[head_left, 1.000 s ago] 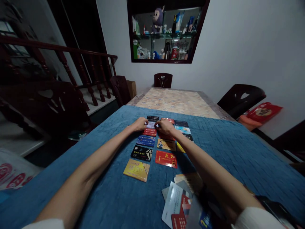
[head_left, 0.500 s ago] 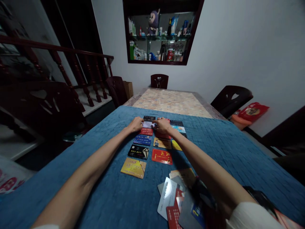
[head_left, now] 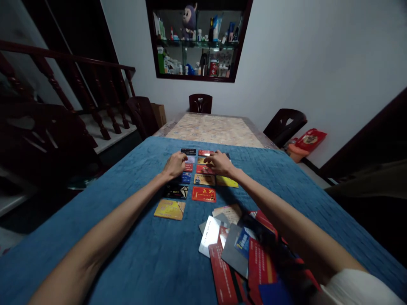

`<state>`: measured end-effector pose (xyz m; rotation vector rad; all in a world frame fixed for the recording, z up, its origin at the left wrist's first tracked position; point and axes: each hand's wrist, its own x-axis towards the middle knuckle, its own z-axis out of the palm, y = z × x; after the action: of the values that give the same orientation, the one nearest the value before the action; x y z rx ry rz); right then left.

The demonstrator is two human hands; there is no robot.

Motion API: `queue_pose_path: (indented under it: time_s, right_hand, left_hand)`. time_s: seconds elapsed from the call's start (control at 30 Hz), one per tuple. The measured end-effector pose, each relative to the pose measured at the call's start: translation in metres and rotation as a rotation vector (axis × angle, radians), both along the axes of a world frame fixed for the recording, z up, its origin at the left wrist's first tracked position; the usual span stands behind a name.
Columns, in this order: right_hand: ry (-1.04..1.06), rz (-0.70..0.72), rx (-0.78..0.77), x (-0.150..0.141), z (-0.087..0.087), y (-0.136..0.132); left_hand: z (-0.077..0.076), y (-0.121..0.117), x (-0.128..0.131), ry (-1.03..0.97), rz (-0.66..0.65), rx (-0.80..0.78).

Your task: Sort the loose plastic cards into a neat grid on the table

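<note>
Left hand [head_left: 176, 164] curled, can't tell grip; lilac card [head_left: 190, 159] at its 3 o'clock. Right hand [head_left: 219, 162] bent, grip unclear; gold card [head_left: 201, 161] at its 9. Wall cabinet [head_left: 195, 79], 12 o'clock: purple plush toy [head_left: 190, 18], bottles [head_left: 199, 34].

Off-white sleeve [head_left: 352, 289], bare right forearm [head_left: 291, 220]

I could pass over the blue cloth [head_left: 159, 262] between the left forearm [head_left: 111, 226] and the loose card pile [head_left: 222, 275]. The gold card [head_left: 169, 209] lies ahead; the right forearm [head_left: 292, 226] overhangs the pile.
</note>
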<state>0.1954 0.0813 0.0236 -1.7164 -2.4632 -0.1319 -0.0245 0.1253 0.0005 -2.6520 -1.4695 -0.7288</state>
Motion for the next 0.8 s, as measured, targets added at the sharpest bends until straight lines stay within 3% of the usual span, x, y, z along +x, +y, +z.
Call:
queue_pose_path:
  time_s: [0.43, 0.8]
  right_hand:
    - [0.091, -0.021, 0.082, 0.053, 0.002, -0.094]
    - [0.271, 0.071, 0.136, 0.091, -0.027, -0.171]
  left_hand:
    - [0.002, -0.090, 0.042, -0.104, -0.244, 0.024]
    - [-0.004, -0.183, 0.081, -0.095, -0.569, -0.058]
